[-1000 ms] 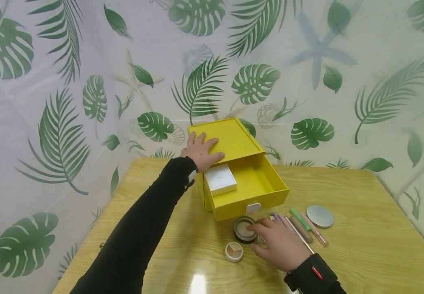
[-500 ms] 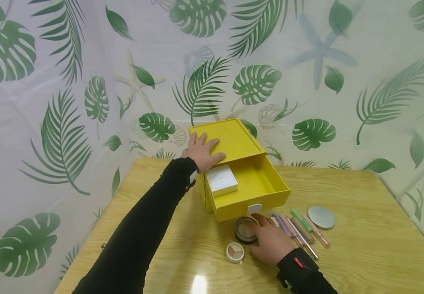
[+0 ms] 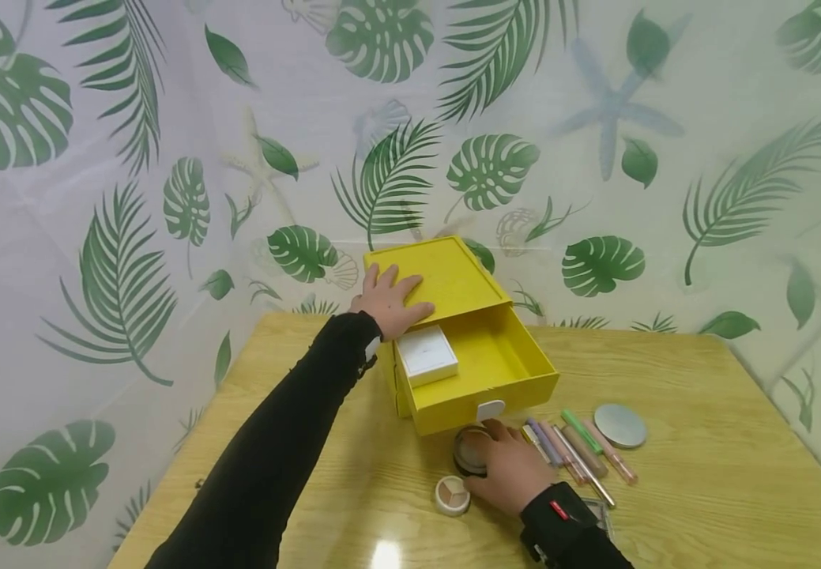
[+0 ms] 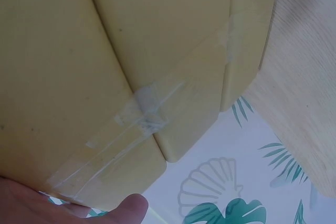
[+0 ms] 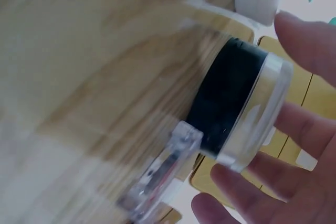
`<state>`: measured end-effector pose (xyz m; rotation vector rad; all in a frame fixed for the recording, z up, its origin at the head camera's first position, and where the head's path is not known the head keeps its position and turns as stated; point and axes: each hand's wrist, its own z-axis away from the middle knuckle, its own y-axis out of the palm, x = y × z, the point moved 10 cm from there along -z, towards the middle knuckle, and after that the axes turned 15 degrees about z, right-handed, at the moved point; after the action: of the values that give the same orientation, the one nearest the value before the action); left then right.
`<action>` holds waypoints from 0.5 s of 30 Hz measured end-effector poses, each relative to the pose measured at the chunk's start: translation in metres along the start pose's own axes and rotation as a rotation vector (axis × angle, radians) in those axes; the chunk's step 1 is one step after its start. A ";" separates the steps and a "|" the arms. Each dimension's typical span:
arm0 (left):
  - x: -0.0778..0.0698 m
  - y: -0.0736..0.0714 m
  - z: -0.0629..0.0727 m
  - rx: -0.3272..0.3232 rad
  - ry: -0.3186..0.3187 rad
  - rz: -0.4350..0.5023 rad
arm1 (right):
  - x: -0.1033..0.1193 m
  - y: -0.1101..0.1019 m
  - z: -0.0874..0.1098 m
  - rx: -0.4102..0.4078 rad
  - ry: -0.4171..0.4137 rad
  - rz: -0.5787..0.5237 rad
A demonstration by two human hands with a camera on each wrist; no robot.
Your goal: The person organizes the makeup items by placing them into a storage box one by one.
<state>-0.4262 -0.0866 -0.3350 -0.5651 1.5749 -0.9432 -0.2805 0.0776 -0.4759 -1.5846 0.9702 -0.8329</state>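
My left hand (image 3: 390, 302) rests spread on the top left edge of a yellow cardboard drawer box (image 3: 446, 276). Its drawer (image 3: 502, 352) is pulled out and holds a white box (image 3: 427, 356). In the left wrist view, the thumb lies by the taped yellow side. My right hand (image 3: 513, 472) reaches over a round black powder pot (image 3: 468, 457) on the table. In the right wrist view, fingers lie along the pot's clear lid (image 5: 257, 114), while the thumb stands apart from it. Beside that thumb is a small round three-shade palette (image 3: 452, 496).
Right of the hand lie several pen-shaped cosmetics (image 3: 577, 450) and a round silver disc (image 3: 619, 426). A clear flat case (image 3: 599, 515) shows partly behind the right wrist. The leaf-patterned sheet (image 3: 275, 158) hangs behind the wooden table (image 3: 723, 474).
My right hand has moved left and lower over the powder pot, its thumb now by the palette. More of the pens and the clear case show. My left hand has stayed put.
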 end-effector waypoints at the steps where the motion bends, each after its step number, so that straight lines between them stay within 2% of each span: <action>1: 0.000 0.000 0.000 0.000 -0.002 0.001 | 0.002 -0.001 -0.001 0.000 0.005 0.011; 6: 0.003 -0.001 -0.001 0.001 -0.011 0.002 | 0.012 -0.005 -0.005 -0.017 0.014 0.046; 15: 0.001 -0.001 0.000 0.013 0.002 0.012 | 0.012 -0.011 -0.004 -0.093 0.024 0.107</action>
<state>-0.4269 -0.0878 -0.3347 -0.5451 1.5716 -0.9445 -0.2774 0.0659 -0.4639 -1.5900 1.1152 -0.7430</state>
